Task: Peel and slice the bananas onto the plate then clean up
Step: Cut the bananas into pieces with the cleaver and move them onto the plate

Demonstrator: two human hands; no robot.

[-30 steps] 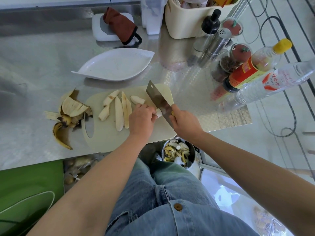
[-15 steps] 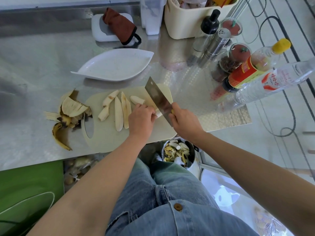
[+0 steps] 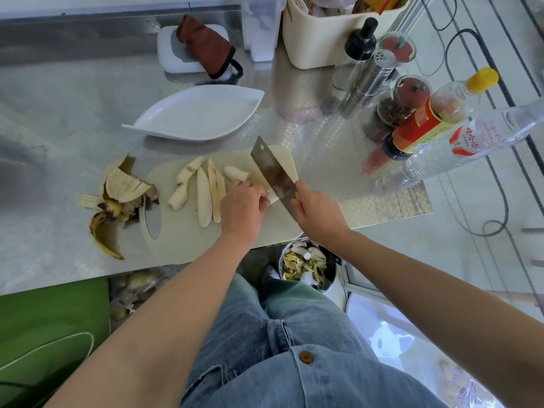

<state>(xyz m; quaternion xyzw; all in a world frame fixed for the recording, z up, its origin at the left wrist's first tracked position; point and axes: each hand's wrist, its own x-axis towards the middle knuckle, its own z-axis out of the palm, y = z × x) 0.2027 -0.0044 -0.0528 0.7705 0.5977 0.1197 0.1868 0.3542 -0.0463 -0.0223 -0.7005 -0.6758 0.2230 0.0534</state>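
Note:
On a cream cutting board (image 3: 182, 237) lie several long peeled banana slices (image 3: 203, 198). My left hand (image 3: 243, 206) holds down a peeled banana piece (image 3: 272, 196), mostly hidden under its curled fingers. My right hand (image 3: 319, 214) grips the handle of a cleaver (image 3: 273, 176), whose blade stands against that piece just right of my left fingers. A short banana chunk (image 3: 235, 173) lies beyond my left hand. The white leaf-shaped plate (image 3: 197, 116) sits behind the board with nothing on it. Banana peels (image 3: 117, 198) are heaped at the board's left end.
Bottles (image 3: 435, 122), spice jars (image 3: 403, 98) and a steel shaker (image 3: 374, 75) crowd the counter's right side. A cream bin (image 3: 323, 39) and a red cloth (image 3: 206, 45) stand at the back. A scrap bucket (image 3: 306, 265) sits below the counter edge by my knees.
The cleaver rose slightly half a second ago and has come back down against the banana piece. My left hand stays in place on it.

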